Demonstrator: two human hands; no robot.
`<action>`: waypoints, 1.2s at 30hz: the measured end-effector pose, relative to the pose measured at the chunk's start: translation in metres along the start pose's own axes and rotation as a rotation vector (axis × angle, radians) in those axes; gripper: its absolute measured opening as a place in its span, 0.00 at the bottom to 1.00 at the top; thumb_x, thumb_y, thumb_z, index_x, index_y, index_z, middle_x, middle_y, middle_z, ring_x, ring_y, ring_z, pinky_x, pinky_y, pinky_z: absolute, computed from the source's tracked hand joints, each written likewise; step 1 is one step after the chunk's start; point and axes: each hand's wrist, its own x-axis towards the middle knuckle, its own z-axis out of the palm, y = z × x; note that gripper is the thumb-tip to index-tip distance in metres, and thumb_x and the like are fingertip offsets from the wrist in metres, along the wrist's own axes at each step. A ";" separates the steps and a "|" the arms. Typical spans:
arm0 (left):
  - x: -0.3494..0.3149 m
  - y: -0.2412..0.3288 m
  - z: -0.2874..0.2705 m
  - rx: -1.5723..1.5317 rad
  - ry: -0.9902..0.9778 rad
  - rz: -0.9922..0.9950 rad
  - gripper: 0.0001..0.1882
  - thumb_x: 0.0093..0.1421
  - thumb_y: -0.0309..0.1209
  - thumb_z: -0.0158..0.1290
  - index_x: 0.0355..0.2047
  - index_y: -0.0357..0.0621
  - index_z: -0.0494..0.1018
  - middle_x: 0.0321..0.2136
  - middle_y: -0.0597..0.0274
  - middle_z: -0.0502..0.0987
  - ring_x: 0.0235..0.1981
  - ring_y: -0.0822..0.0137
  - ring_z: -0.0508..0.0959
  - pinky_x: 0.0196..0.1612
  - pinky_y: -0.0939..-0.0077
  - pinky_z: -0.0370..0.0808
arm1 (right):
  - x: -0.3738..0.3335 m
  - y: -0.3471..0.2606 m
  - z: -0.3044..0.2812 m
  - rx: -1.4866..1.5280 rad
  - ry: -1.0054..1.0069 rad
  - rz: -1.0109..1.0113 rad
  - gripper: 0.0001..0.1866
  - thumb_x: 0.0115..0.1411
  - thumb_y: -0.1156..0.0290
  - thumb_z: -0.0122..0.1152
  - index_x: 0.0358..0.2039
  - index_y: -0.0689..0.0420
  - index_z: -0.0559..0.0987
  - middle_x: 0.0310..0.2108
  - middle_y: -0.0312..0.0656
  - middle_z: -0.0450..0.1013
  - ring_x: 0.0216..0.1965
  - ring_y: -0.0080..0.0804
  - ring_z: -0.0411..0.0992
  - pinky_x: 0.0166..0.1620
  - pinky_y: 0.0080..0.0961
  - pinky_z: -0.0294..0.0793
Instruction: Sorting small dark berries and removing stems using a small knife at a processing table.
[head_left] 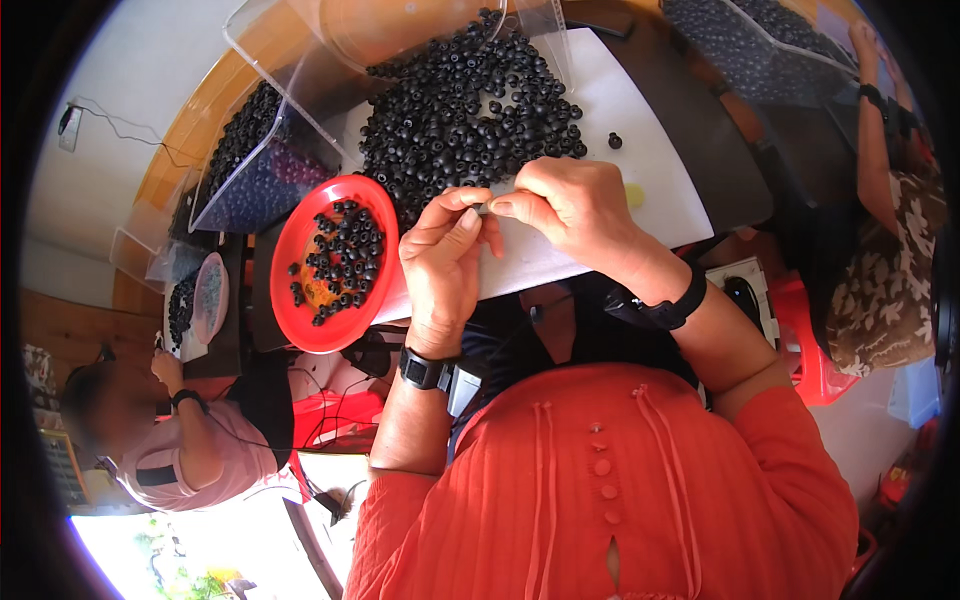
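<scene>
Pinching with its fingertips, the left hand (440, 240) is clamped on a small grey bit (481, 208), with the thumb on one side and the finger on the other. The right hand (580, 205) is curled up, its thumb close to its pointer finger, and the tips come right up to the same spot. I cannot tell if the right hand grips the bit too. The two hands meet over the near part of a white board (645, 125), which lies on the dark tabletop (735, 175). The bit is tiny and mostly hidden by fingers, so its shape is hard to see. Just past the hands is a big pile of black bead-like pieces (450, 115). They are small, round and shiny, and many show a pale ring or a hole. One loose piece (614, 141) sits apart, right of the pile. Left of the left hand is a red plate (285, 300) with more black pieces (350, 245) on it.
</scene>
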 end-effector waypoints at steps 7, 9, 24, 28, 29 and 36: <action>-0.021 0.033 0.033 0.452 0.201 0.347 0.14 0.64 0.12 0.51 0.48 0.28 0.80 0.41 0.53 0.79 0.33 0.68 0.79 0.32 0.74 0.79 | -0.001 0.000 -0.003 0.034 0.125 0.000 0.20 0.57 0.62 0.76 0.20 0.53 0.72 0.17 0.42 0.69 0.20 0.45 0.73 0.23 0.41 0.68; -0.028 0.069 0.028 0.821 0.261 0.402 0.14 0.62 0.11 0.55 0.45 0.32 0.82 0.40 0.61 0.79 0.31 0.74 0.76 0.34 0.81 0.76 | -0.003 -0.002 -0.006 -0.026 0.047 -0.041 0.18 0.57 0.61 0.75 0.21 0.53 0.74 0.20 0.40 0.73 0.22 0.44 0.75 0.25 0.42 0.72; 0.068 0.089 0.048 1.273 -0.342 0.197 0.08 0.57 0.19 0.64 0.38 0.36 0.82 0.33 0.61 0.78 0.32 0.71 0.77 0.34 0.75 0.72 | -0.013 -0.012 -0.049 -0.095 -0.083 -0.147 0.19 0.59 0.52 0.72 0.24 0.53 0.78 0.22 0.40 0.76 0.25 0.41 0.78 0.29 0.38 0.75; 0.113 0.045 0.083 1.156 -0.571 0.207 0.07 0.55 0.18 0.64 0.35 0.37 0.83 0.30 0.60 0.78 0.32 0.68 0.76 0.36 0.73 0.73 | -0.029 0.006 -0.046 -0.137 -0.075 -0.096 0.19 0.55 0.55 0.76 0.21 0.51 0.75 0.21 0.36 0.71 0.25 0.37 0.75 0.28 0.36 0.72; 0.123 0.032 0.088 1.144 -0.615 0.205 0.07 0.54 0.18 0.64 0.35 0.38 0.83 0.30 0.59 0.78 0.33 0.65 0.77 0.38 0.72 0.74 | -0.032 0.007 -0.045 -0.125 -0.049 -0.106 0.19 0.55 0.56 0.76 0.21 0.51 0.76 0.21 0.36 0.71 0.25 0.37 0.75 0.28 0.36 0.72; 0.159 -0.016 0.102 1.385 -0.915 0.440 0.13 0.49 0.18 0.64 0.36 0.42 0.83 0.33 0.61 0.78 0.39 0.56 0.74 0.46 0.64 0.75 | -0.038 0.010 -0.044 -0.136 -0.041 -0.109 0.17 0.53 0.56 0.76 0.23 0.52 0.78 0.21 0.37 0.72 0.24 0.38 0.73 0.30 0.36 0.71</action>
